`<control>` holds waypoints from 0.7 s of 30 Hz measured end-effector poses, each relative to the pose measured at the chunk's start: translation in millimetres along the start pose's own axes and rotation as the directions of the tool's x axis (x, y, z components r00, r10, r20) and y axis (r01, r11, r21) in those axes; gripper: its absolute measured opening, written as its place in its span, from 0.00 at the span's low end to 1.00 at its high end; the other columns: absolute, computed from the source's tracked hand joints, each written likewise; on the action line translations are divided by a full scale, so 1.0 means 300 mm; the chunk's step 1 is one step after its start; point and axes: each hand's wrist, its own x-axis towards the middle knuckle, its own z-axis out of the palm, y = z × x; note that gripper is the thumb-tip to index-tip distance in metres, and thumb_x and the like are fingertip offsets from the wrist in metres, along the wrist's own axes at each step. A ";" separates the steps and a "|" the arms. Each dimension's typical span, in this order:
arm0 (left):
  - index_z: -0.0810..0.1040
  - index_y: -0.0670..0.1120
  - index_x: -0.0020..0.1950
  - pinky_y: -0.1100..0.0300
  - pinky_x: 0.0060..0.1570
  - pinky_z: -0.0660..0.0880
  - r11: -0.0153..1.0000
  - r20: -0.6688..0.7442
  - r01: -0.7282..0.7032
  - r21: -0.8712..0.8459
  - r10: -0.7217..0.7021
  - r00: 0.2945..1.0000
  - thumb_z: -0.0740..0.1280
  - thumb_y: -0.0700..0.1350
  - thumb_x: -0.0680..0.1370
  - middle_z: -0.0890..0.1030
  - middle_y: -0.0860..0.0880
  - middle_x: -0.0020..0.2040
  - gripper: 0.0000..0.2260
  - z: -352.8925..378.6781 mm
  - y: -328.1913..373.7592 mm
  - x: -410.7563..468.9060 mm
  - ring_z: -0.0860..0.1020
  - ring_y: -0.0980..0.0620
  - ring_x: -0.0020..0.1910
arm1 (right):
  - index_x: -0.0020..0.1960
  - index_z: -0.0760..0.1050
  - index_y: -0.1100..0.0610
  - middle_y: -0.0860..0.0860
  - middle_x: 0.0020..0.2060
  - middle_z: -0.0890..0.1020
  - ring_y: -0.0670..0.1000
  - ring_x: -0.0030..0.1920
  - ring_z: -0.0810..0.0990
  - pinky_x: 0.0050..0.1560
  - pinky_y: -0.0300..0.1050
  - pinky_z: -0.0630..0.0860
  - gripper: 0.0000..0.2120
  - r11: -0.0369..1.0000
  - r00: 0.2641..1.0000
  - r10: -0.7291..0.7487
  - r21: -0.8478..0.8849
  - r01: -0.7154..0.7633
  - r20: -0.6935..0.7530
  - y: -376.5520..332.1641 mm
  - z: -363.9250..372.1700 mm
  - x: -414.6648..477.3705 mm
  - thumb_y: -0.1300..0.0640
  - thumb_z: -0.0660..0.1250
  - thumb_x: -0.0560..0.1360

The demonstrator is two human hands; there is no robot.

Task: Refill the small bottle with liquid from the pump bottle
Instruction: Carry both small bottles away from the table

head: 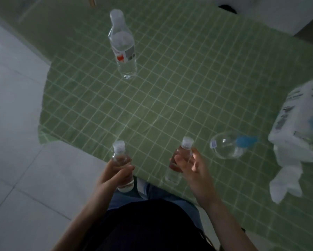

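Observation:
Two small clear bottles with white flip caps are in view. My left hand grips one small bottle upright, just off the table's near left edge. The other small bottle stands on the green checked tablecloth, and my right hand has its thumb and fingers curled round its upper body. A round clear pump bottle with a blue pump head is on the cloth just right of my right hand; both hands are apart from it.
A large clear water bottle with a label stands at the far left of the table. A white tissue pack with a loose tissue hanging out sits at the right edge. Pale floor tiles lie to the left.

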 end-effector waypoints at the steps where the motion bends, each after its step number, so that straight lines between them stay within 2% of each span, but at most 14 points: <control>1: 0.79 0.51 0.52 0.55 0.50 0.73 1.000 -0.012 -0.002 -0.002 0.002 1.000 0.69 0.46 0.64 0.85 0.49 0.46 0.17 -0.006 -0.001 -0.005 0.81 0.50 0.50 | 0.50 0.77 0.53 0.49 0.42 0.83 0.43 0.43 0.84 0.42 0.32 0.78 0.07 1.000 1.000 -0.001 -0.002 0.001 0.022 0.000 0.008 0.003 0.56 0.68 0.72; 9: 0.76 0.47 0.55 0.54 0.52 0.72 0.998 -0.041 -0.037 -0.059 0.035 0.999 0.66 0.43 0.67 0.80 0.43 0.50 0.17 -0.105 0.043 -0.011 0.77 0.48 0.49 | 0.51 0.77 0.54 0.44 0.38 0.83 0.43 0.42 0.83 0.48 0.40 0.81 0.13 0.997 0.996 -0.008 -0.076 0.015 0.091 0.008 0.121 0.041 0.51 0.69 0.69; 12: 0.76 0.45 0.55 0.54 0.51 0.73 0.995 -0.059 -0.054 -0.082 0.049 0.997 0.65 0.42 0.67 0.80 0.42 0.49 0.16 -0.183 0.065 -0.001 0.77 0.47 0.48 | 0.51 0.76 0.54 0.44 0.38 0.83 0.43 0.41 0.83 0.48 0.39 0.80 0.13 0.995 0.992 -0.013 -0.101 0.026 0.122 0.015 0.201 0.064 0.51 0.70 0.69; 16: 0.77 0.45 0.54 0.56 0.45 0.73 0.994 -0.061 -0.065 -0.091 0.060 0.996 0.66 0.43 0.68 0.81 0.44 0.43 0.15 -0.340 0.088 0.023 0.77 0.48 0.43 | 0.50 0.76 0.54 0.43 0.37 0.83 0.41 0.40 0.82 0.46 0.38 0.80 0.13 0.994 0.993 -0.025 -0.100 0.037 0.119 0.025 0.361 0.091 0.50 0.70 0.67; 18: 0.77 0.48 0.53 0.58 0.45 0.76 0.995 -0.061 -0.077 -0.064 0.073 0.995 0.67 0.44 0.68 0.83 0.47 0.41 0.14 -0.442 0.095 0.034 0.80 0.51 0.43 | 0.50 0.76 0.53 0.43 0.37 0.83 0.41 0.40 0.82 0.46 0.39 0.80 0.12 0.994 0.991 -0.037 -0.102 0.050 0.125 0.039 0.460 0.099 0.51 0.70 0.68; 21: 0.78 0.50 0.52 0.65 0.39 0.78 0.993 -0.060 -0.106 -0.055 0.102 0.993 0.68 0.45 0.67 0.85 0.51 0.42 0.14 -0.601 0.115 0.039 0.83 0.57 0.42 | 0.50 0.76 0.55 0.44 0.37 0.83 0.42 0.41 0.83 0.44 0.37 0.80 0.12 0.995 0.992 -0.047 -0.084 0.057 0.120 0.062 0.629 0.103 0.52 0.69 0.69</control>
